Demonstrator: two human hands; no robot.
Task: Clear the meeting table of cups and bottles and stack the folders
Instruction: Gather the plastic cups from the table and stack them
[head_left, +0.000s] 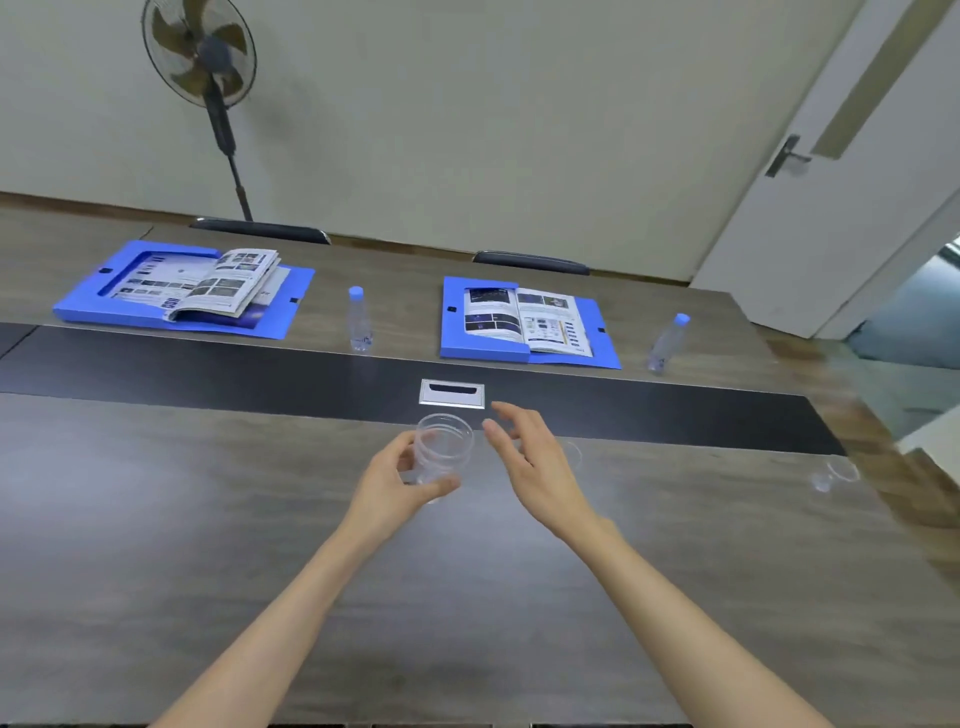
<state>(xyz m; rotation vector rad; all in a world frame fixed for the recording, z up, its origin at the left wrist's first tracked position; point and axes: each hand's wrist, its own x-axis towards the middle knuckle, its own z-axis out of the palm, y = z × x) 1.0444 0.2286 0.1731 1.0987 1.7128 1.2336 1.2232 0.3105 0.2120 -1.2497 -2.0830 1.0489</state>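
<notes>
My left hand (397, 480) grips a clear plastic cup (442, 447), which looks like stacked cups, above the middle of the table. Just right of it my right hand (530, 457) hovers with fingers spread and holds nothing; a faint clear cup rim (574, 454) shows behind it. Another clear cup (834, 475) sits near the right edge. Two blue-capped water bottles stand on the far side, one at the centre (359, 319) and one at the right (666, 343). Two open blue folders lie there with open booklets inside, one far left (83, 306) and one centre right (608, 353).
A dark strip (208, 364) runs along the wooden table (208, 519), with a silver cable port (452, 393) in it. Two chair backs (260, 231) (530, 261) stand behind the far edge. A standing fan (200, 52) is by the wall, a white door (831, 208) at right.
</notes>
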